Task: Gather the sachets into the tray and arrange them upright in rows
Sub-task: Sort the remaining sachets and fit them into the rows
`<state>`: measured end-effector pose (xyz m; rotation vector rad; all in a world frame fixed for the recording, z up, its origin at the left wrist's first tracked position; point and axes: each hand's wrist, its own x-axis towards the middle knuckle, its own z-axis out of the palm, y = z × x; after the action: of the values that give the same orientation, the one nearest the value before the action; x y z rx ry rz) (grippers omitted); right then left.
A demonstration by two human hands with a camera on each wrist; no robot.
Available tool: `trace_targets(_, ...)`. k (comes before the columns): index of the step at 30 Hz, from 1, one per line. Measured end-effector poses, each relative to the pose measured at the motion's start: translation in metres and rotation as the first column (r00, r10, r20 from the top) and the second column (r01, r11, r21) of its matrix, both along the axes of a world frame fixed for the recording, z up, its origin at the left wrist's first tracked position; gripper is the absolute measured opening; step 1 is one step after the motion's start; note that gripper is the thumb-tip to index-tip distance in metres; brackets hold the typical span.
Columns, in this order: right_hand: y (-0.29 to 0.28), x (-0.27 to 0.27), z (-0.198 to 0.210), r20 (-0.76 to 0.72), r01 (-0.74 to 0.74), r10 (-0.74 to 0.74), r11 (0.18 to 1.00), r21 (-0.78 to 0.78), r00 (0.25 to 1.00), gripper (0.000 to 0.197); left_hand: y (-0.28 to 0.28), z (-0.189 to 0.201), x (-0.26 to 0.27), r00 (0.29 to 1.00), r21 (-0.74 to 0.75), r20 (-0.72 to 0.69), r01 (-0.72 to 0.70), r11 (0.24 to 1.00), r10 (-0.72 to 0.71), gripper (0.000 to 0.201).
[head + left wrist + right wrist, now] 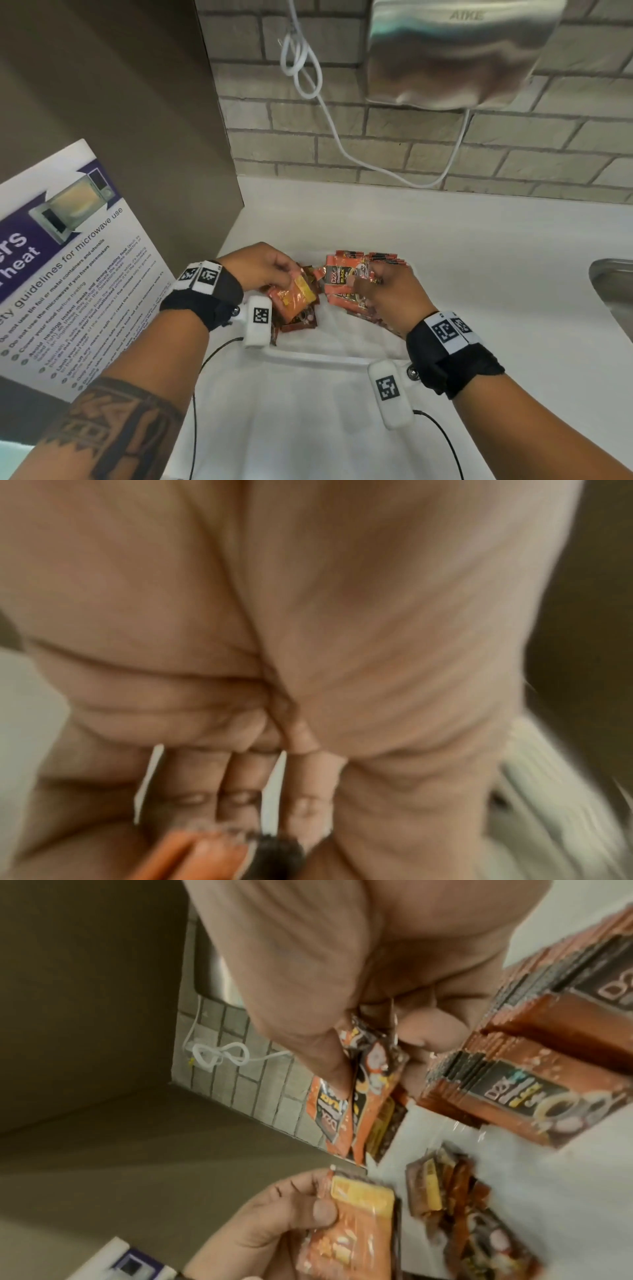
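Note:
A white tray (318,358) sits on the white counter. My left hand (289,274) pinches an orange sachet with a yellow label (298,294) over the tray's left side; the left wrist view shows only my blurred palm and the sachet's orange edge (192,859). My right hand (359,282) grips a few orange and black sachets (342,277) between thumb and fingers (329,1064). Rows of upright sachets (514,1083) stand packed along the tray's right side. Several loose sachets (298,318) lie flat at the tray's left, below my left hand.
A steel hand dryer (455,54) hangs on the brick wall, with a looped white cable (301,68) beside it. A microwave guideline poster (68,257) covers the brown panel on the left. A metal sink edge (613,291) shows at the right.

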<state>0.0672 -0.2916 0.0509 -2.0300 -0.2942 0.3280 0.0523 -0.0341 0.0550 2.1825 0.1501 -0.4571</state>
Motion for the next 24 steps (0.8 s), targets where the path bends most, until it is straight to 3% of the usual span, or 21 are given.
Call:
trace_targets(1, 0.002, 0.001, 0.004, -0.048, 0.026, -0.022, 0.997, 0.074, 0.999, 0.020, 0.001, 0.001, -0.001, 0.995, -0.153, -0.001, -0.099, 0.983, 0.100, 0.019)
trace_targets(3, 0.007, 0.000, 0.013, -0.159, 0.074, -0.040, 0.974, 0.216, 0.986, 0.014, -0.004, 0.004, -0.003, 0.969, -0.433, -0.052, -0.241, 0.869, 0.243, 0.021)
trace_targets(7, 0.026, 0.009, 0.019, -0.257, 0.139, -0.038, 0.912, 0.387, 0.966, 0.014, -0.028, 0.007, -0.002, 0.943, -0.735, -0.178, -0.317, 0.599, 0.281, 0.029)
trace_targets(12, 0.039, 0.018, 0.016, -0.292, 0.206, -0.093, 0.899, 0.387, 0.952, 0.008, -0.056, 0.004, 0.003, 0.913, -0.889, -0.269, -0.358, 0.284, 0.306, 0.047)
trace_targets(16, 0.040, 0.020, 0.012, -0.261, 0.231, -0.139, 0.901, 0.368, 0.955, 0.011, -0.071, -0.003, 0.009, 0.890, -0.927, -0.294, -0.355, 0.126, 0.348, 0.058)
trace_targets(19, 0.039, 0.024, 0.008, -0.231, 0.230, -0.155, 0.910, 0.346, 0.961, 0.024, -0.073, -0.011, 0.009, 0.899, -0.940, -0.309, -0.338, 0.042, 0.310, 0.063)
trace_targets(21, 0.040, 0.024, 0.004, -0.246, 0.258, -0.172, 0.888, 0.380, 0.954, 0.032, -0.077, -0.009, 0.008, 0.920, -0.955, -0.272, -0.293, 0.035, 0.283, 0.056)
trace_targets(22, 0.040, 0.024, 0.001, -0.231, 0.264, -0.186, 0.889, 0.375, 0.955, 0.034, -0.080, -0.009, 0.009, 0.925, -0.960, -0.240, -0.271, 0.070, 0.294, 0.050)
trace_targets(24, 0.039, 0.024, -0.005, -0.137, 0.243, -0.209, 0.919, 0.311, 0.968, 0.037, -0.085, -0.011, 0.009, 0.919, -0.943, -0.163, -0.252, 0.216, 0.360, 0.044)
